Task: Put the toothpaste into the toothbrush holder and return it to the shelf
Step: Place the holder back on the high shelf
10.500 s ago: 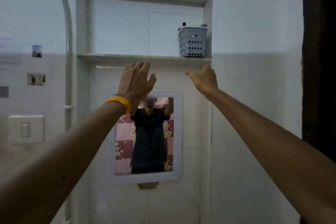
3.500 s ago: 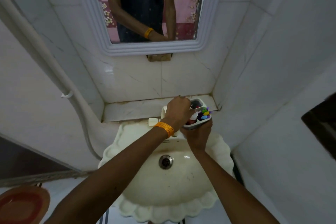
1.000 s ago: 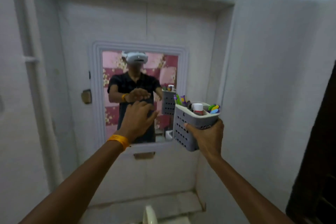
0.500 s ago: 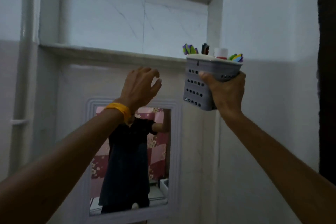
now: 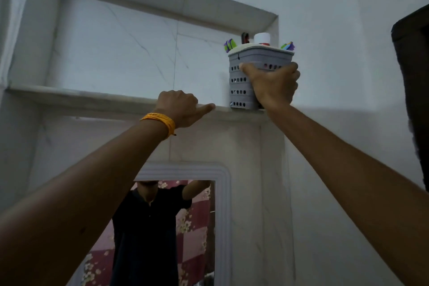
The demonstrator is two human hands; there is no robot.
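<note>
Right hand (image 5: 274, 87) fingers wrap the gray toothbrush holder (image 5: 241, 81) on the shelf (image 5: 92, 100); toothpaste (image 5: 261, 38) and brushes stand inside. Left hand (image 5: 178, 109) curls closed on the ledge.

Quick count: 1 grey toothbrush holder (image 5: 241, 81) with holes in its side, sitting on 1 shelf (image 5: 92, 100). Sticking out the top: 1 white toothpaste cap (image 5: 261, 38), plus 3 little clumps of brush ends (image 5: 229, 45), can't tell how many brushes each. 2 hands up there, left hand (image 5: 180, 109) and right hand (image 5: 274, 86). 1 orange wristband (image 5: 160, 121). 1 mirror (image 5: 222, 216) below.
</note>
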